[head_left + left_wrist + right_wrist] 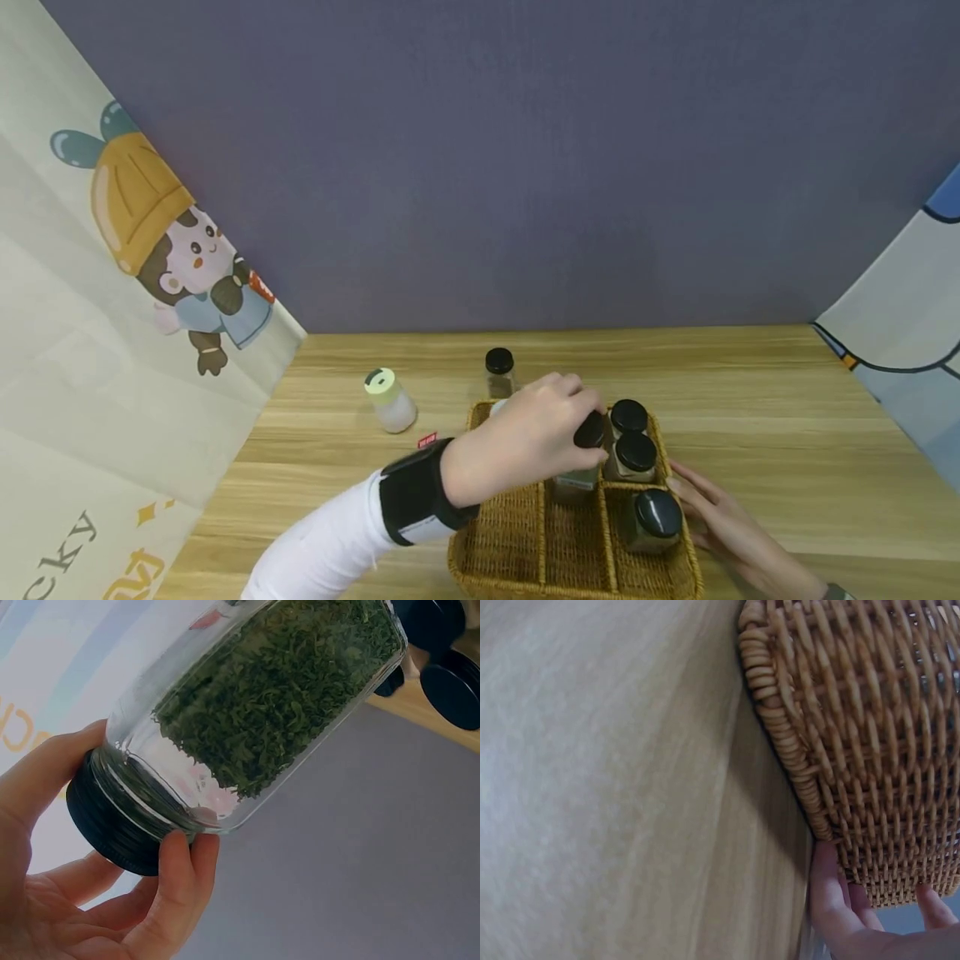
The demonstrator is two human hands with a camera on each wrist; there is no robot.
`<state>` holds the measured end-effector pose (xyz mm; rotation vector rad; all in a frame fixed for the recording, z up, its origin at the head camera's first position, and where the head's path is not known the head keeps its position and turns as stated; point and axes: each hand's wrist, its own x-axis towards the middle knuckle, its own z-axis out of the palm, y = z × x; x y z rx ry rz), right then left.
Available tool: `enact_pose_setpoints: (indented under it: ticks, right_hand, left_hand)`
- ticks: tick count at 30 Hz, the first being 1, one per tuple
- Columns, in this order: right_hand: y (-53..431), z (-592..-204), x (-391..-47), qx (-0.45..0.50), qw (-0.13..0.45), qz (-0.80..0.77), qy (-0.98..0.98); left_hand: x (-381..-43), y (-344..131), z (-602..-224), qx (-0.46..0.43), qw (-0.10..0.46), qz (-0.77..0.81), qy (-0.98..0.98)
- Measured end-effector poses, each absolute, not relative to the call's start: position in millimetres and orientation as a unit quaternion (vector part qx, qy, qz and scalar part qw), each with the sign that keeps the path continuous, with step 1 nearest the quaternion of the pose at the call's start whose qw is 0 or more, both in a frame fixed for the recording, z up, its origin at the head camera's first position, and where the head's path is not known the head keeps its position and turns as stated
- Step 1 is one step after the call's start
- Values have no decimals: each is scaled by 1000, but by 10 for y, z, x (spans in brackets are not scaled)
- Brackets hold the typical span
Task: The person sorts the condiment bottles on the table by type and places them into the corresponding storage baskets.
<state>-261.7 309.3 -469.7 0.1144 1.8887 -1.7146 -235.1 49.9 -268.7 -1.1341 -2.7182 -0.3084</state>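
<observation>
A grey-purple wall (525, 167) stands behind the wooden table (787, 417). On it sits a divided basket (510, 537); the right hand (712, 518) touches its right side, fingers extended, likely steadying it. The left hand (543, 425) pinches a herb jar (277, 690) around its black lid (112, 817), at the middle column, probably for clearance.

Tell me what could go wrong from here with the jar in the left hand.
The left hand grips the herb jar around its black lid, so it might slip if the lid is loose. It could also knock the black-lidded jars close beside it. The right hand touches the side of the basket; a push there might shift it.
</observation>
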Motion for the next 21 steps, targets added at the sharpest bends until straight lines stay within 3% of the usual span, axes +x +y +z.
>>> enact_pose_setpoints:
  ticks: [11, 21]
  right_hand:
    - [3103, -4706, -2626, 49, 293, -639, 709]
    - [3105, -4702, -2623, 46, 292, -640, 709]
  left_hand:
    - [-2214, 633, -2715, -404, 67, -69, -910]
    - [-2125, 734, -2783, -443, 98, -32, -891]
